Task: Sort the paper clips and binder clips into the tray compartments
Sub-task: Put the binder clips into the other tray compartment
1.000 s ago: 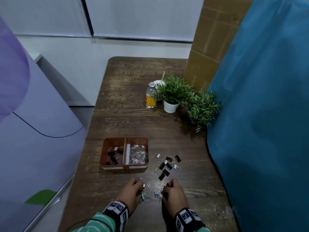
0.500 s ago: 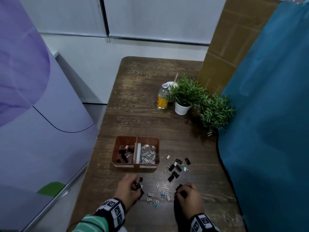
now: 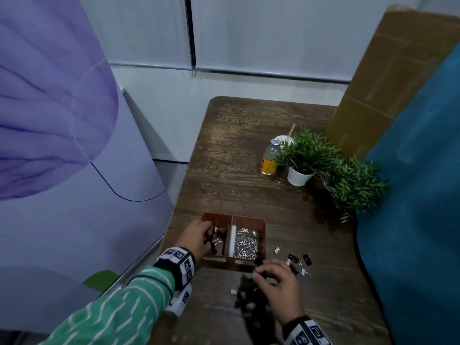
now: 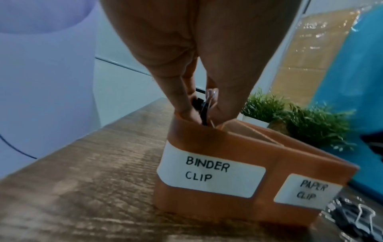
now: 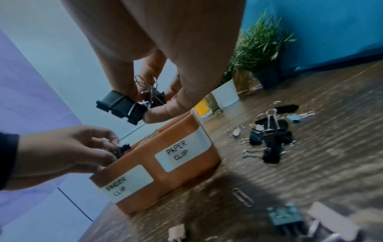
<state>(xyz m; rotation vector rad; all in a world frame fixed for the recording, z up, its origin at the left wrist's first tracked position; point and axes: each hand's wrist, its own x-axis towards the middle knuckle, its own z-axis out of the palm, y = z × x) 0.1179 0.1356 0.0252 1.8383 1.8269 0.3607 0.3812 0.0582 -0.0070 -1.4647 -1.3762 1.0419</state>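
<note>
A brown two-compartment tray (image 3: pixel 249 217) stands on the wooden table, its front labelled BINDER CLIP (image 4: pixel 209 172) and PAPER CLIP (image 5: pixel 178 153). The right compartment holds a heap of silver paper clips (image 3: pixel 245 241). My left hand (image 3: pixel 207 236) hangs over the left compartment and pinches black binder clips (image 4: pixel 202 109) just above its rim. At the tray's front right corner my right hand (image 3: pixel 262 270) grips a bunch of black binder clips (image 5: pixel 122 104). Several loose binder clips (image 3: pixel 296 261) lie right of the tray. One paper clip (image 5: pixel 242 197) and small clips (image 5: pixel 283 216) lie near the front.
A bottle (image 3: pixel 271 158) and two potted plants (image 3: pixel 306 155) (image 3: pixel 356 188) stand at the back right. A blue cloth (image 3: pixel 410 195) walls the table's right side, with cardboard (image 3: pixel 385 83) behind. The table's left edge (image 3: pixel 174 220) runs close to the tray.
My left hand moved forward from the table's front to above the binder clip compartment, carrying clips. My right hand rose with its clips toward the tray's front.
</note>
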